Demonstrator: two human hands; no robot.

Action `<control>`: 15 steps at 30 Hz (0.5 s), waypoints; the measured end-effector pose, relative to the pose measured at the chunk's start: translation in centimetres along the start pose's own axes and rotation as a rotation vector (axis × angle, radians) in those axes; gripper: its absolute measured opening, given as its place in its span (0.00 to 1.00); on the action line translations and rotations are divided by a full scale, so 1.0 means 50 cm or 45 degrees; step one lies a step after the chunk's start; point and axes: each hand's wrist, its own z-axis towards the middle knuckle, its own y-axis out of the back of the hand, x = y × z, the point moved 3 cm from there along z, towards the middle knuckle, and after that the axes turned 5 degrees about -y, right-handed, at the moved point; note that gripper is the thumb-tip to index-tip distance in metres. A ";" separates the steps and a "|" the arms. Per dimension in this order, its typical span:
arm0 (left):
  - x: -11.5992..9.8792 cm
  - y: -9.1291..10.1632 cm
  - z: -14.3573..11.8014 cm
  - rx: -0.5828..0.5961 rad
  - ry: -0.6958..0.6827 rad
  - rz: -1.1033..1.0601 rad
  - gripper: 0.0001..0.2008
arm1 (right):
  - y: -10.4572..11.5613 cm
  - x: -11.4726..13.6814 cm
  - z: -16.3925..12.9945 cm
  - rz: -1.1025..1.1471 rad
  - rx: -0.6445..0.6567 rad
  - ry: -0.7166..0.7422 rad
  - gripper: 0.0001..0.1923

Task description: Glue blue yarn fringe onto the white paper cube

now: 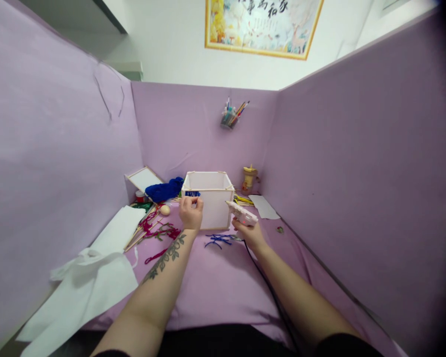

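A white open-topped box (216, 208) with thin wooden edging stands upright in the middle of the table. Short blue yarn pieces (192, 194) line the left part of its front upper edge. Just below them, my left hand (191, 212) is closed in a pinch in front of the box; whatever lies between the fingertips is too small to make out. My right hand (250, 235) grips a light pink-and-white hot glue gun (243, 214), its nozzle pointing left toward the box's front right edge. Cut blue yarn strands (219, 240) lie on the table between my hands.
At left are a blue yarn bundle (165, 189), magenta yarn (159, 229), wooden sticks (133, 239), an egg-shaped object (165, 210) and white fabric (96, 272). A black cord (262, 275) trails from the glue gun. At right lies white paper (264, 207). Purple partitions surround the table.
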 end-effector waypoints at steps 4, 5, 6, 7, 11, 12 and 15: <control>-0.001 0.000 0.000 0.001 0.025 0.007 0.06 | -0.002 0.008 -0.002 -0.020 0.014 0.028 0.10; 0.000 0.000 0.000 -0.007 0.028 0.009 0.06 | -0.003 0.010 -0.003 -0.022 0.020 0.033 0.09; 0.000 -0.001 0.000 -0.012 0.029 0.012 0.06 | -0.004 0.011 -0.004 -0.022 0.025 0.035 0.09; 0.000 -0.002 0.000 -0.017 0.030 0.016 0.06 | -0.004 0.013 -0.004 -0.023 0.027 0.034 0.10; 0.001 -0.006 0.000 -0.025 0.017 0.024 0.07 | -0.005 0.015 -0.004 -0.034 0.027 0.031 0.12; 0.001 -0.006 0.001 -0.025 0.019 0.027 0.07 | -0.005 0.015 -0.004 -0.039 0.027 0.035 0.12; -0.001 -0.007 0.001 -0.017 0.038 0.043 0.07 | -0.004 0.013 -0.004 -0.051 0.023 0.043 0.13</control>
